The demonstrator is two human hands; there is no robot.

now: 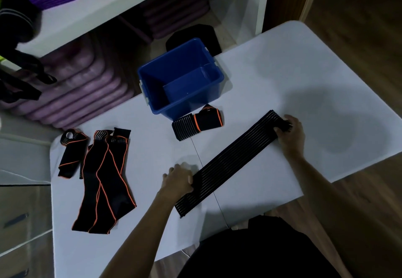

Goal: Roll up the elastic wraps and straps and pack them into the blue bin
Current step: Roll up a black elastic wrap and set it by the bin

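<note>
Sitting open on white table (pixel 282 77), blue bin (pixel 152 75), nothing visible inside.

Table (pixel 304 82): white, on wood floor (pixel 359 17).
Mats (pixel 82 86): purple, stacked under white shelf (pixel 104 1).
</note>
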